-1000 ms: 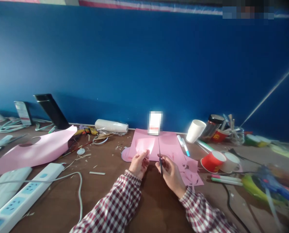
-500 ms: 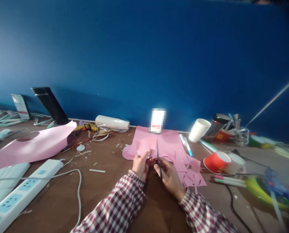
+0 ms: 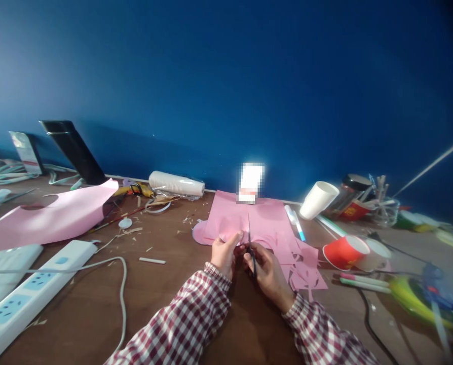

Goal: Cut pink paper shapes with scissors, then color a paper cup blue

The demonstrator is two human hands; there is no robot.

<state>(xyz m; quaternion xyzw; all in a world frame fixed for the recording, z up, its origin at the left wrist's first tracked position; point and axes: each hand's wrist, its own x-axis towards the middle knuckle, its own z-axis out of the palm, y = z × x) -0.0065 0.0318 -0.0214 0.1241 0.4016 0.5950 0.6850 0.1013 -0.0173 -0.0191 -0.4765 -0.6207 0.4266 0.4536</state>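
Note:
My left hand (image 3: pixel 225 253) pinches a piece of pink paper (image 3: pixel 226 226) between thumb and fingers. In my right hand (image 3: pixel 267 271) is a pair of scissors (image 3: pixel 250 243), its blades pointing away from me beside the held piece. My right fingers are closed around the handles. Beneath both hands lies a larger pink sheet (image 3: pixel 266 210) with cut-out scraps (image 3: pixel 306 266) at its right side. The edge where blades and held paper meet is too small to make out.
A power strip (image 3: pixel 32 289) with a white cable and a curved pink sheet (image 3: pixel 55 218) lie left. Stacked cups (image 3: pixel 175 183) rest by the blue wall. On the right are a white cup (image 3: pixel 319 200), a red cup (image 3: pixel 346 252), markers (image 3: pixel 365 283) and a yellow tape roll (image 3: pixel 416 299).
The view has shifted and tilted slightly. Both hands keep their grips on the pink paper and the scissors, with little movement over the sheet.

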